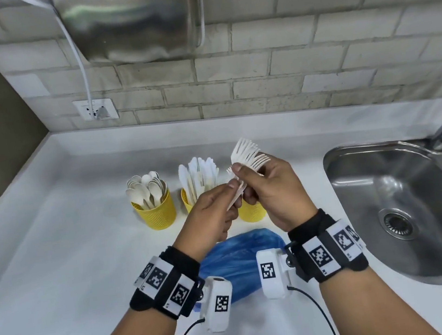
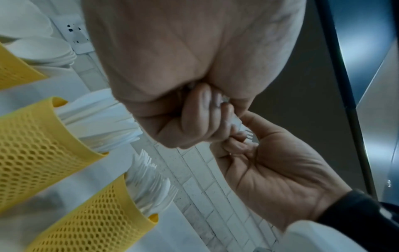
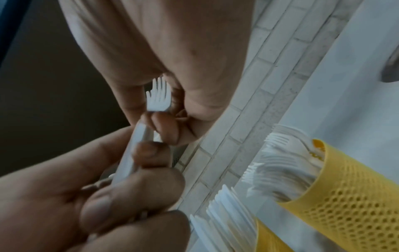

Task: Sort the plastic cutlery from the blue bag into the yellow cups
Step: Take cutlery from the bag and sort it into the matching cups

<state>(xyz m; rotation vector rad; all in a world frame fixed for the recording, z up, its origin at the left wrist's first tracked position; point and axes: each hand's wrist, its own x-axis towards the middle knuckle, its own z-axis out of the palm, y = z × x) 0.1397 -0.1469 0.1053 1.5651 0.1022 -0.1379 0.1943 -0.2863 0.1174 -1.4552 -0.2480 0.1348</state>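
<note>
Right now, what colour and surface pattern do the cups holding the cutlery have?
Yellow, perforated with a honeycomb mesh of small holes. The left wrist view shows it best on the nearest yellow cup.

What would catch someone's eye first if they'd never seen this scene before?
The two hands meeting mid-air over the counter: the right hand grips a fan of white forks, while the left hand pinches a single fork. Behind them stand yellow cups of sorted cutlery, and a crumpled blue bag lies between the wrists.

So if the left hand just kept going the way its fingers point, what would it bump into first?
Most likely the right hand, which holds the fork bundle: the left hand already meets it around one fork. Depth is hard to judge.
</note>
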